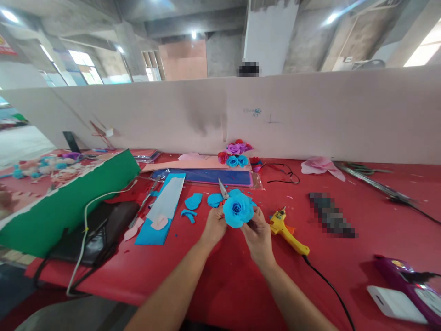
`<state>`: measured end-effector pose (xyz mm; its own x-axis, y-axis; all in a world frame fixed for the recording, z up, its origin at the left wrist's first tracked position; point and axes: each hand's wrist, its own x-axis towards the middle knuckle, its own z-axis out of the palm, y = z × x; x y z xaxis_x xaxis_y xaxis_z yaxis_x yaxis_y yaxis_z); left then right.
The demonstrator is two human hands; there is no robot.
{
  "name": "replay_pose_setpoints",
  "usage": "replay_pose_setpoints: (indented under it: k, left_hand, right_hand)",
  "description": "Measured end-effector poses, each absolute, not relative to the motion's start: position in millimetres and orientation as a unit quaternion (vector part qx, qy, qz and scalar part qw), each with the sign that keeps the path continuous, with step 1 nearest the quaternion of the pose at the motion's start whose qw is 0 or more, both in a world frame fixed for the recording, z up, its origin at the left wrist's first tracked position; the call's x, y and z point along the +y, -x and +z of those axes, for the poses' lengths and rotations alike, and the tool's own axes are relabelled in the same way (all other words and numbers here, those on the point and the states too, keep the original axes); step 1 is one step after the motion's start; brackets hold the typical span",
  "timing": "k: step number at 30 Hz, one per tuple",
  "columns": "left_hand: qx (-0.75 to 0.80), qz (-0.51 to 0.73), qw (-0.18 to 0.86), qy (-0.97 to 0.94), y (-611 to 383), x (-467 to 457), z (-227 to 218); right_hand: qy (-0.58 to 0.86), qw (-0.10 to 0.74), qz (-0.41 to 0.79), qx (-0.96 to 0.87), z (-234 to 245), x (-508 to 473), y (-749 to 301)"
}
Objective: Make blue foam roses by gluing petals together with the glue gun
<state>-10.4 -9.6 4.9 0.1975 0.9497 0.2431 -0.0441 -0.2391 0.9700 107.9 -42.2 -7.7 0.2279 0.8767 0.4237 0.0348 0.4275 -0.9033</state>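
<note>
A blue paper rose (237, 209) with layered, opened petals is held up in front of me, its centre facing my view. My left hand (216, 225) grips it from the left with closed fingers, partly hidden behind the petals. From the lower right, my right hand (258, 234) pinches the same flower at its underside. Just behind it, the blades of a pair of scissors (223, 187) point up and left; their handles are hidden. Loose blue petals (193, 201) and curled blue scraps (189, 215) lie left of my hands.
On the red table (220, 285), a yellow glue gun (287, 232) with a black cord lies at right. Blue and white paper sheets (163, 207) are at left, beside a green panel (76, 202). Finished flowers (237, 154) stand near the back partition (155, 119). A purple power strip (406, 280) sits lower right.
</note>
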Motion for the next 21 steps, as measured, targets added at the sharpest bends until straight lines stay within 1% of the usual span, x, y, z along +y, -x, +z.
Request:
replay_pose_setpoints:
  k: [5, 12, 21]
  left_hand:
    - [0.355, 0.508, 0.470, -0.629, 9.7, -9.7, 3.8]
    - [0.375, 0.528, 0.334, -0.685, 11.7, -10.9, -0.1]
    - [0.341, 0.508, 0.261, -0.747, 11.8, -7.9, -9.2]
  right_hand:
    - [0.433, 0.669, 0.266, -0.542, -2.2, -43.8, -107.8]
    - [0.436, 0.675, 0.234, -0.547, -3.7, -41.9, -109.0]
    - [0.425, 0.672, 0.214, -0.568, -0.9, -48.4, -109.7]
